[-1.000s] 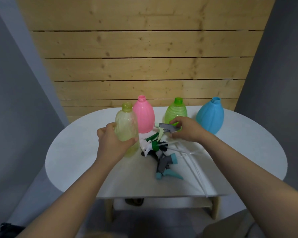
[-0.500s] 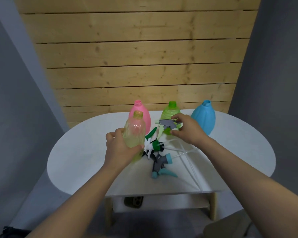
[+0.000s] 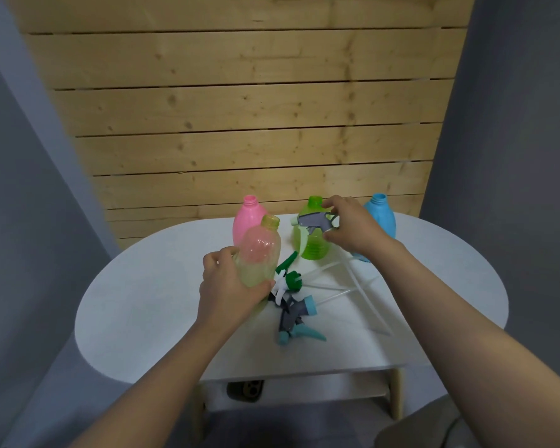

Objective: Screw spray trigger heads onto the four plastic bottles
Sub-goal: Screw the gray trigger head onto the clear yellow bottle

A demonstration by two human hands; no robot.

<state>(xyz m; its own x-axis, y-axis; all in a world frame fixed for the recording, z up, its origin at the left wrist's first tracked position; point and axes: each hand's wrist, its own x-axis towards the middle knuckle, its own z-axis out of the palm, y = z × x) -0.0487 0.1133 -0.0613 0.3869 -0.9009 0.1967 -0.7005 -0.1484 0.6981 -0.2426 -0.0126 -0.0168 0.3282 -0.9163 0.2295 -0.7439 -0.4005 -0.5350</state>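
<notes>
My left hand (image 3: 227,287) grips the pale yellow transparent bottle (image 3: 260,250), tilted a little and open at the neck. My right hand (image 3: 353,226) holds a grey and light green trigger head (image 3: 314,220) in the air in front of the green bottle (image 3: 311,244); its thin tube hangs down to the right. The pink bottle (image 3: 247,218) stands behind the yellow one, and the blue bottle (image 3: 380,218) stands partly hidden behind my right hand. A green and white trigger head (image 3: 288,279) and a grey and teal trigger head (image 3: 296,318) lie on the white table (image 3: 149,305).
The heads' long clear dip tubes (image 3: 362,292) lie crossed on the table to the right of the heads. A wooden slat wall rises just behind the bottles. A lower shelf with a dark object (image 3: 244,389) sits under the table's front edge.
My right hand has lifted the grey trigger head off the pile, up in front of the green bottle. My left hand has raised the yellow bottle and moved it right, towards the centre.
</notes>
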